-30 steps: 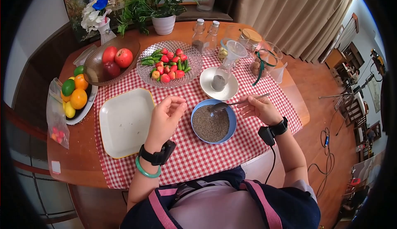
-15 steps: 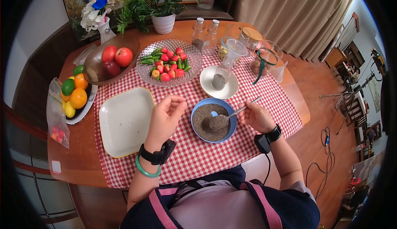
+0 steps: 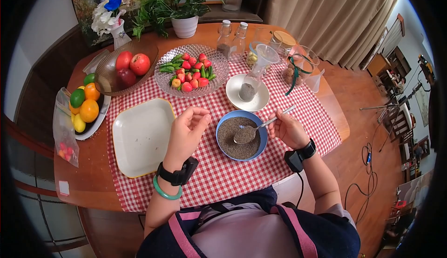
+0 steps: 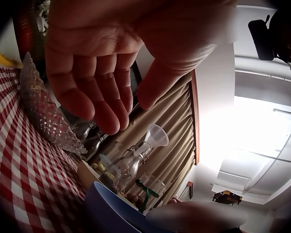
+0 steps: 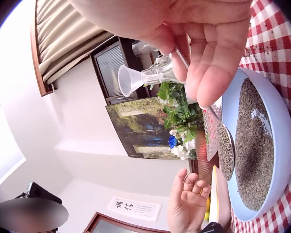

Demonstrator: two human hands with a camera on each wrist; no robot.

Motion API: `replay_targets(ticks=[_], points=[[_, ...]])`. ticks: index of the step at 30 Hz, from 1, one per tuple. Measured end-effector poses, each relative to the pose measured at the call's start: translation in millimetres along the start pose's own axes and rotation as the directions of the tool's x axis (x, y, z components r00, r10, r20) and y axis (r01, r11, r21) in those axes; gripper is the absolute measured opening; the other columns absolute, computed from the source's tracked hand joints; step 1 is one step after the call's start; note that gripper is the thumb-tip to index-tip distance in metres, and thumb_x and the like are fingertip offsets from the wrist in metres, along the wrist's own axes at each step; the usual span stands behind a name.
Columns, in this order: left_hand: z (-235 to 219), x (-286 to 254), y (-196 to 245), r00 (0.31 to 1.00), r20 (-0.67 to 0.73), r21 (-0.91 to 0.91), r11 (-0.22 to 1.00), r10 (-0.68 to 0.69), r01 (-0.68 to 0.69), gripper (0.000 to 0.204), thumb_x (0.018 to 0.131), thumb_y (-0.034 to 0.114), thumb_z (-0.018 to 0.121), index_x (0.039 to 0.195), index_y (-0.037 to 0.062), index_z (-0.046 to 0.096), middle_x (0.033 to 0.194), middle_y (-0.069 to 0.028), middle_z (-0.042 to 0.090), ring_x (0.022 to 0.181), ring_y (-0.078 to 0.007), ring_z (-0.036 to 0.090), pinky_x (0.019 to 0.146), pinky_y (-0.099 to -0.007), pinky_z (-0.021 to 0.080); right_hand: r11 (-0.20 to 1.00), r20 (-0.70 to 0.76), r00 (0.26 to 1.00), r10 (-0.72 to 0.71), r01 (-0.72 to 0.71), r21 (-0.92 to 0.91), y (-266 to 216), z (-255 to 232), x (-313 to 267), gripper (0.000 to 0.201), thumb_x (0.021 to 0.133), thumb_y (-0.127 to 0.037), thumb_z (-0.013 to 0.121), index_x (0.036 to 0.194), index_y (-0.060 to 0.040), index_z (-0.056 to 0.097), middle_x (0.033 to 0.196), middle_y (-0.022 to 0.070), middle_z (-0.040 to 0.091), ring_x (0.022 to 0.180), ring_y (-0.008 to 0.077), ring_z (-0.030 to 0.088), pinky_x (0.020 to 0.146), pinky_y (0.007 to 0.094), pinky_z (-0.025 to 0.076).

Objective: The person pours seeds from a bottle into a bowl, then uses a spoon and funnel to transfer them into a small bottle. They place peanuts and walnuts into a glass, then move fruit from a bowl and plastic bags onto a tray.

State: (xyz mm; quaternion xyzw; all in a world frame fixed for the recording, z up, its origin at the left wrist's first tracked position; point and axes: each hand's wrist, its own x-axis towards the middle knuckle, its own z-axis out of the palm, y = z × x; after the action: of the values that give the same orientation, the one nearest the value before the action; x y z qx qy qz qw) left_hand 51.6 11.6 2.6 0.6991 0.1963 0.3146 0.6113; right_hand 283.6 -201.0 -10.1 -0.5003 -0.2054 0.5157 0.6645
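My right hand (image 3: 288, 131) pinches the handle of a metal spoon (image 3: 262, 125) between thumb and fingers. The spoon's bowl, heaped with dark grey-brown grains, is over a blue bowl (image 3: 264, 139) that contains more of the same granular stuff (image 3: 233, 149). In the right wrist view a bare blue patch shows through the grains. To the left of the blue bowl hovers my left hand (image 3: 185, 134), empty, its fingers loosely bent. Behind the blue bowl, a glass bottle (image 3: 254, 77) part filled with grey grains stands in a white bowl (image 3: 262, 100), a clear funnel (image 3: 267, 54) in its neck.
A white rectangular dish (image 3: 139, 139) lies on the checked cloth (image 3: 195, 188) at left. Farther back are a glass plate (image 3: 160, 78) of small red and green produce, a glass fruit bowl (image 3: 104, 83), two stoppered bottles (image 3: 238, 41) and a ribboned glass jar (image 3: 305, 69).
My right hand has lowered the spoon handle and drawn it toward me. The spoon has come up heaped with grains, then shifted slightly left. My left hand stays in place.
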Motion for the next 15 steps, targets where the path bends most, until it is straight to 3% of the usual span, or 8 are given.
replay_targets(ticks=[9, 15], points=[[-1.2, -0.6, 3.2, 0.998, 0.038, 0.042, 0.998, -0.044, 0.042, 0.016, 0.091, 0.010, 0.059, 0.101, -0.0015, 0.059, 0.090, -0.0047, 0.064, 0.082, -0.0098, 0.061, 0.074, -0.0248, 0.051, 1.000, -0.004, 1.000, -0.021, 0.021, 0.018, -9.1, 1.9, -3.4, 0.039, 0.103, -0.031, 0.029, 0.101, -0.0025, 0.055, 0.080, 0.0074, 0.065, 0.065, 0.0145, 0.062, 0.065, 0.0267, 0.054], [-0.2, 0.1, 0.4, 0.998, 0.043, 0.046, 0.998, -0.034, 0.032, 0.015, 0.091, 0.010, 0.059, 0.101, -0.0016, 0.059, 0.091, -0.0052, 0.064, 0.082, -0.0099, 0.061, 0.074, -0.0245, 0.051, 0.990, 0.017, 0.990, -0.140, 0.140, 0.013, -52.5, 11.4, -5.7, 0.037, 0.102, -0.031, 0.032, 0.100, -0.0028, 0.056, 0.078, 0.0065, 0.065, 0.064, 0.0133, 0.062, 0.062, 0.0248, 0.053]])
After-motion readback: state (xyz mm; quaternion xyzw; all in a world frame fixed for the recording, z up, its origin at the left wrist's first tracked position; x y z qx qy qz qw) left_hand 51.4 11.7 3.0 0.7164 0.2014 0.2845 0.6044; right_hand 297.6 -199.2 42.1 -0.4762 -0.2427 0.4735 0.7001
